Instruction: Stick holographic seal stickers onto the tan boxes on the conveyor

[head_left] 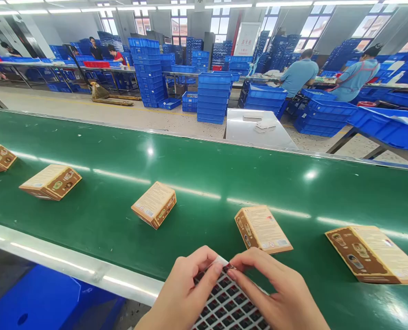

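While both the left hand (181,298) and right hand (275,295) pinch the sticker sheet (227,307), belt (204,183) lies open.

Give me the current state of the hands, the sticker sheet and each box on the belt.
left hand: pinching the sheet's top edge
right hand: fingertips on the same edge
sticker sheet: held in both hands, over the belt's near edge
five boxes: closed, lying flat, spaced apart
green belt: motion cannot be told

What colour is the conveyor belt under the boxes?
Green, with a glossy shine. The conveyor belt shows plainly in the head view.
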Demonstrator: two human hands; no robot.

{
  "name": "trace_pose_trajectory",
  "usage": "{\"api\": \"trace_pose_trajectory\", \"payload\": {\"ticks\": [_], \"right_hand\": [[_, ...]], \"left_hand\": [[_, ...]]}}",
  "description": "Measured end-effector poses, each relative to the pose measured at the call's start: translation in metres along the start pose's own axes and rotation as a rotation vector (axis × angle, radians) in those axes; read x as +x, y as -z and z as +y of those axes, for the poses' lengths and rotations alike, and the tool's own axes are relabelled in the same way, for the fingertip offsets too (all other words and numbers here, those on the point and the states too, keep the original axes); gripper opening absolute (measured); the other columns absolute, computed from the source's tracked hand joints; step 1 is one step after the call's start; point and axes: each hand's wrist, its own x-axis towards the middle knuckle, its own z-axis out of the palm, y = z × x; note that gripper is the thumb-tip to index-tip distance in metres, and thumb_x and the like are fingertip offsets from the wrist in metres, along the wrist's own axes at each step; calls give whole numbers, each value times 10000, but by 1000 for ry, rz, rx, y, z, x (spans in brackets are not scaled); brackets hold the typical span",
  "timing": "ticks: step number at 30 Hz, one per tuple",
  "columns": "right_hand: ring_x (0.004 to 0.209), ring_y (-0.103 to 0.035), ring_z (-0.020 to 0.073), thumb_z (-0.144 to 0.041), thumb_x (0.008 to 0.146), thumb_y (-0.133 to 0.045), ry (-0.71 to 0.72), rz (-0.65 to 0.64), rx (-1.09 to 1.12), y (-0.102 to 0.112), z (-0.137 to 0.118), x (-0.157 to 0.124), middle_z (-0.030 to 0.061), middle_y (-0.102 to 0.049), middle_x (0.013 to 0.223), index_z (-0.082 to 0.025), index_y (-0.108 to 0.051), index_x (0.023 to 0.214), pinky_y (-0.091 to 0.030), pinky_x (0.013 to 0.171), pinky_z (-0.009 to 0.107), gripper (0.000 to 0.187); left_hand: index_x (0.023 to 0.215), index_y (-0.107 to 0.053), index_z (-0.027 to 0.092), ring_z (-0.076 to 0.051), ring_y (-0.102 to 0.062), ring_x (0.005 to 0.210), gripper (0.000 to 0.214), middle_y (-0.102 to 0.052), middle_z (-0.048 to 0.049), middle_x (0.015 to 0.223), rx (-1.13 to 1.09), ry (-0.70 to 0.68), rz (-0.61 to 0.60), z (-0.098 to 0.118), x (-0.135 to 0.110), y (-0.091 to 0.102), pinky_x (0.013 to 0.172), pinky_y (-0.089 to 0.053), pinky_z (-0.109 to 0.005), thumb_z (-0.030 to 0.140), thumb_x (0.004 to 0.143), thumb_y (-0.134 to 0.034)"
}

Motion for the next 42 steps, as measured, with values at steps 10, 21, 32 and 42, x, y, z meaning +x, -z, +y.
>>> {"api": "trace_pose_trajectory", "payload": {"ticks": [10,21,32,42], "right_hand": [[1085,-669,289,-51,920,-606,441,241,-421,-26,-14,0,36,-735,1121,-238,-632,1100,-332,1028,436,262],[1129,-644,298,-583,860,-688,-378,161,659,-53,24,84,101,-610,1328,-260,-578,1208,-473,1003,442,488],[1046,-646,281,-561,774,-765,-447,111,707,-87,32,124,97,-696,1163,-192,-705,977,-508,883,363,426],[885,-666,276,-553,751,-774,-511,200,611,-91,24,116,94,-710,1127,-194,-711,866,-548,696,332,383]], "left_hand": [[762,-495,195,-119,-293,588,436,-356,53,626,46,20,153,-5,-14,3,544,-253,-258,546,1001,-398],[802,-599,214,-293,-396,1407,350,-346,-37,1581,141,-144,593,-36,0,109,1160,-335,-422,497,968,-477],[824,-602,223,-262,-409,1401,322,-371,-30,1583,264,-112,214,-30,-15,96,1171,-320,-444,418,1016,-433],[810,-596,233,-236,-402,1410,280,-455,-15,1533,218,-85,83,-21,-14,92,1175,-311,-419,384,1006,-464]]}}
